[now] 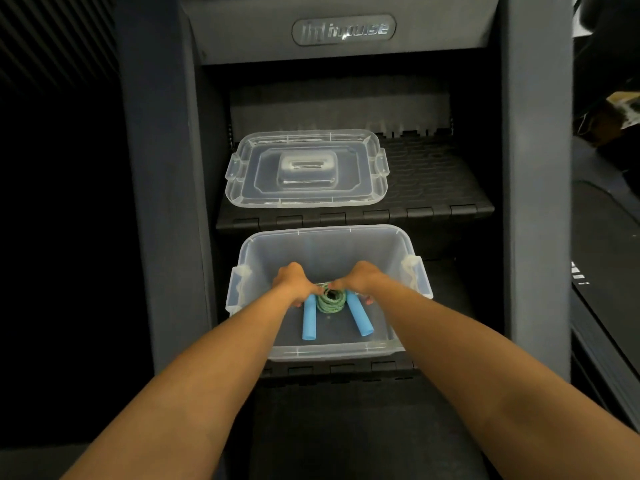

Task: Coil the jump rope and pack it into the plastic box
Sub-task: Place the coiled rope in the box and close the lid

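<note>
The clear plastic box (325, 351) stands open on a lower black step. Inside it lies the jump rope: a green coil (329, 301) with two blue handles (309, 320) pointing toward me. Both of my hands reach down into the box. My left hand (292, 282) holds the coil's left side with curled fingers. My right hand (356, 280) holds the coil's right side the same way. The fingertips are mostly hidden behind the knuckles.
The box's clear lid (304, 169) lies on the upper black step behind the box. Grey side walls of a stair-climbing machine (536, 168) close in on both sides. Dark floor and clutter lie at the right edge.
</note>
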Demonstrator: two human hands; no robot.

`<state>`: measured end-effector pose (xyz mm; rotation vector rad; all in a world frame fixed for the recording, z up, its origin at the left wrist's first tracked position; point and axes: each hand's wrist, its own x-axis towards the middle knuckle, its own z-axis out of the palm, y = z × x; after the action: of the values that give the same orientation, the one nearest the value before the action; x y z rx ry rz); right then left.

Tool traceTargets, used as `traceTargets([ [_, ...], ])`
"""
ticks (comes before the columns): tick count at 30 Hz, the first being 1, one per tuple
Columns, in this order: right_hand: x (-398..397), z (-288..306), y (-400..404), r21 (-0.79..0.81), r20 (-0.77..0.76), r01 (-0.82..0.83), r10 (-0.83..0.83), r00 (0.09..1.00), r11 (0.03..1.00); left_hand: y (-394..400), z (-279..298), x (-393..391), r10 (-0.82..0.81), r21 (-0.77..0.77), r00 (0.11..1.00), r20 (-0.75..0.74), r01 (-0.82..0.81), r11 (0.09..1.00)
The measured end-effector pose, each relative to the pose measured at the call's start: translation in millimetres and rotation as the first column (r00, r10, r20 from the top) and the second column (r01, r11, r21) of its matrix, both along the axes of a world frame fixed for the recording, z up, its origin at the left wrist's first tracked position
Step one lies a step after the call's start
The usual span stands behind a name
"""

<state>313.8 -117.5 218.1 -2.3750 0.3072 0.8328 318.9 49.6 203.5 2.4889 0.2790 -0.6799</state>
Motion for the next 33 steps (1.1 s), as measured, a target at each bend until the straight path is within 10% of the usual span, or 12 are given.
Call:
traceTargets([
  [14,-24,63,-60,0.551,0.167,0.196,-0.338,0.926,0.811,68,84,-44,0.186,-0.179,0.884,0.43,-0.118,0.977],
  [22,-57,64,-88,0.317,0.669,0.336,-0.46,0.584,0.887,101,74,-66,0.317,-0.169,0.747,0.585,-0.27,0.948],
  [33,-90,30,-100,0.397,0.456,0.376,-0.535,0.711,0.837,98,46,-86,0.524,-0.387,0.764,0.377,-0.385,0.838],
])
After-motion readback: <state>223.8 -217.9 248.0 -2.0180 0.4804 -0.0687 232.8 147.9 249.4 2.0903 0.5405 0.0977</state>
